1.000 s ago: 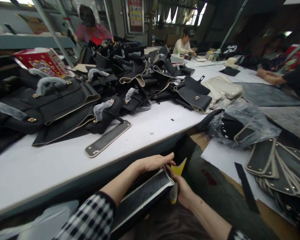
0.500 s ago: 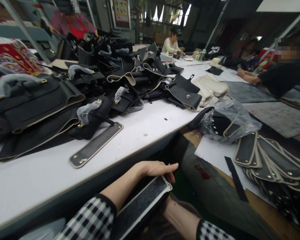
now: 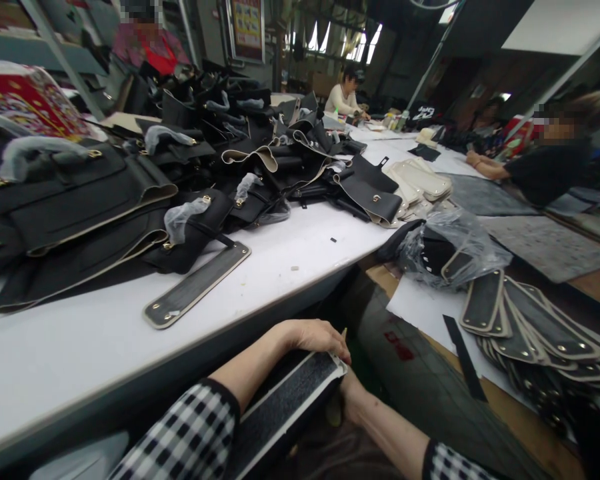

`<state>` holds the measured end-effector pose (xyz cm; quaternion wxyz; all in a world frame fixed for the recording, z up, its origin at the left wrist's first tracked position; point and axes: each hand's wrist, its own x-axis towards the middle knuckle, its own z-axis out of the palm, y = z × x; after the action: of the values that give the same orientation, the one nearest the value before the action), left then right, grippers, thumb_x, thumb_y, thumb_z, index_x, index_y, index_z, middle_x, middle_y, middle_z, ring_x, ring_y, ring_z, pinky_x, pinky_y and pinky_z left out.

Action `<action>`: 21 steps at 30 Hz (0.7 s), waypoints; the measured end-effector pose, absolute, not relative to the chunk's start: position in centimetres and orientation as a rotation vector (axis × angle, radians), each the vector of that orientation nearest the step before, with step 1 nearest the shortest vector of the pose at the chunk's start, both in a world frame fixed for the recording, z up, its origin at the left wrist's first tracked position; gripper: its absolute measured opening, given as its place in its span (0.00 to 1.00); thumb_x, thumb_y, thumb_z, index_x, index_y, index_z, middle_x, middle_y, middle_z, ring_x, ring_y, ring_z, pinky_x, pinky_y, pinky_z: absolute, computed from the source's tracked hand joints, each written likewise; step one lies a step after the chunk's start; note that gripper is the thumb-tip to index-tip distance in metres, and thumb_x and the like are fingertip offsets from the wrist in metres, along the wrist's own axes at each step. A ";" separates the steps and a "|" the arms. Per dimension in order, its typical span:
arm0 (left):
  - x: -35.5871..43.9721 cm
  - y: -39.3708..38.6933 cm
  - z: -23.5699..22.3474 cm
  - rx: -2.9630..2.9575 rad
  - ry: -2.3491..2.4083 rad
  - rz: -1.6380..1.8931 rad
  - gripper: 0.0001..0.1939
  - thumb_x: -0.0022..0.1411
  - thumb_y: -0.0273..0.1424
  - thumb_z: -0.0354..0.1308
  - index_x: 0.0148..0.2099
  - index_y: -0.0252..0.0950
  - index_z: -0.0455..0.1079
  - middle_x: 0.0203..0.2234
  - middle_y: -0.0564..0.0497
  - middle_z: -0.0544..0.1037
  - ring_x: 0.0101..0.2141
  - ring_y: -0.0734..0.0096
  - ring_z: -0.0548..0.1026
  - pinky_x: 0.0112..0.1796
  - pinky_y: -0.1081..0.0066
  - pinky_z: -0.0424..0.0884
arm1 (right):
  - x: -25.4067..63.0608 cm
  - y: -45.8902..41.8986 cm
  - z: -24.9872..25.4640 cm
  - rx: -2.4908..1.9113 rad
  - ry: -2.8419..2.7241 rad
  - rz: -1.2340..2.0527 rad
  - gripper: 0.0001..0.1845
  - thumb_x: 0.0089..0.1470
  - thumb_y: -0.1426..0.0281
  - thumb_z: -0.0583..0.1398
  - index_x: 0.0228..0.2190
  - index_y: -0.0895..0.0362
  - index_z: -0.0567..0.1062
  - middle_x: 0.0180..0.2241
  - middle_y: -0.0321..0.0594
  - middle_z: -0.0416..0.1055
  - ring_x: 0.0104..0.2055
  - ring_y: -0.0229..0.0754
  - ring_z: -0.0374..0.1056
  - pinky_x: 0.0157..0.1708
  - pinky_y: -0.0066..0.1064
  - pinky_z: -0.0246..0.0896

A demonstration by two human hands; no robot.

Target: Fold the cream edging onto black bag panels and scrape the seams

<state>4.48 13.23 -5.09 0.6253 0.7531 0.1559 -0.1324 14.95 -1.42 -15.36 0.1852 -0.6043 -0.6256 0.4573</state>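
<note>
On my lap lies a long black bag panel with a cream edge point(image 3: 285, 400). My left hand point(image 3: 313, 337) rests on its far end, below the table's edge, with the fingers curled over the rim. My right hand point(image 3: 351, 395) sits behind that same end; only its wrist and heel show, and the fingers are hidden. A thin yellowish piece point(image 3: 334, 415) pokes out below the panel beside my right hand. Both of my sleeves are black-and-white checked.
A white table point(image 3: 290, 257) carries a matching flat panel point(image 3: 196, 285) and heaps of black bag parts point(image 3: 100, 200). To the right lie a fanned stack of panels point(image 3: 525, 327), a plastic bag point(image 3: 455, 250) and cream pieces point(image 3: 423, 179). Other people sit at the far end and the right.
My left-hand fingers went from stretched out to curled over the panel's end. My right hand slid behind the panel, and the yellow piece it held up is now mostly hidden. The view shifted slightly.
</note>
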 end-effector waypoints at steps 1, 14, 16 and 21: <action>4.5 13.2 -5.2 1.725 0.364 -0.302 0.13 0.55 0.36 0.59 0.42 0.40 0.79 0.38 0.54 0.81 0.45 0.62 0.74 0.47 0.68 0.68 | 16.4 -1.8 -15.1 -1.816 -1.566 1.333 0.22 0.66 0.57 0.45 0.38 0.62 0.68 0.23 0.35 0.67 0.18 0.33 0.64 0.19 0.27 0.65; 4.2 13.7 -5.9 1.707 0.331 -0.341 0.15 0.57 0.34 0.58 0.47 0.36 0.74 0.37 0.50 0.79 0.38 0.64 0.76 0.40 0.67 0.71 | 23.5 -4.4 -1.3 -1.856 -1.058 2.089 0.28 0.56 0.45 0.54 0.40 0.58 0.65 0.17 0.37 0.70 0.12 0.34 0.62 0.10 0.19 0.56; 4.2 13.8 -5.9 1.713 0.329 -0.346 0.15 0.57 0.35 0.59 0.46 0.34 0.73 0.37 0.49 0.79 0.38 0.63 0.75 0.40 0.66 0.71 | 22.3 -4.1 -2.0 -1.840 -1.064 2.101 0.27 0.57 0.45 0.53 0.39 0.58 0.66 0.17 0.36 0.69 0.11 0.34 0.61 0.09 0.18 0.53; 4.2 13.9 -6.0 1.682 0.336 -0.347 0.22 0.57 0.33 0.59 0.54 0.32 0.67 0.41 0.46 0.78 0.41 0.63 0.75 0.41 0.68 0.70 | 20.9 -3.3 -2.6 -1.836 -0.995 2.096 0.27 0.57 0.45 0.53 0.39 0.57 0.65 0.17 0.36 0.69 0.12 0.35 0.62 0.09 0.21 0.58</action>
<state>4.23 13.88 -6.00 0.6410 0.7377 0.1475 -0.1521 20.87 -3.33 -2.60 0.0914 -0.6178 -0.3350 0.7055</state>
